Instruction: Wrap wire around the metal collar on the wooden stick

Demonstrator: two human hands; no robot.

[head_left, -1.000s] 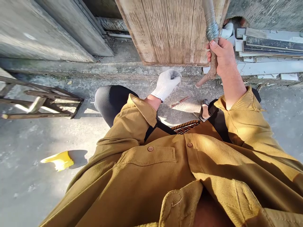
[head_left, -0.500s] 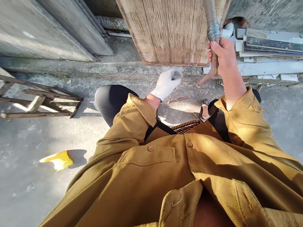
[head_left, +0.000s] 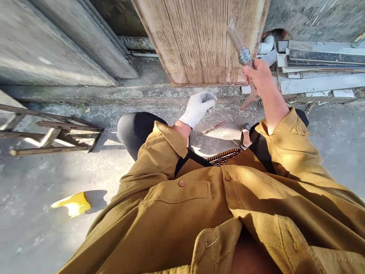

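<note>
My bare right hand (head_left: 259,76) is wrapped round a forked wooden stick (head_left: 251,93), just above its fork. Thin silvery wire (head_left: 244,56) is wound in a thick coil on the stick above my fist. The stick's upper end leans to the left and is smeared by motion. My left hand (head_left: 198,108), in a white knitted glove, is closed in a pinch to the left of the stick. A fine strand of wire, clearer in the earlier frame, runs from its fingertips; now it hardly shows.
A worn plank panel (head_left: 199,42) stands ahead. Stacked boards (head_left: 319,68) lie at the right beside a white pipe (head_left: 266,45). At the left are a wooden frame (head_left: 62,129) and a yellow object (head_left: 74,203) on the concrete. A thin reddish stick (head_left: 216,126) lies between my legs.
The stick has swung, its upper end tipping left and dropping lower in view. My right hand has shifted left and down with it. My left hand stays pinched, nearly in place. The view has moved slightly.
</note>
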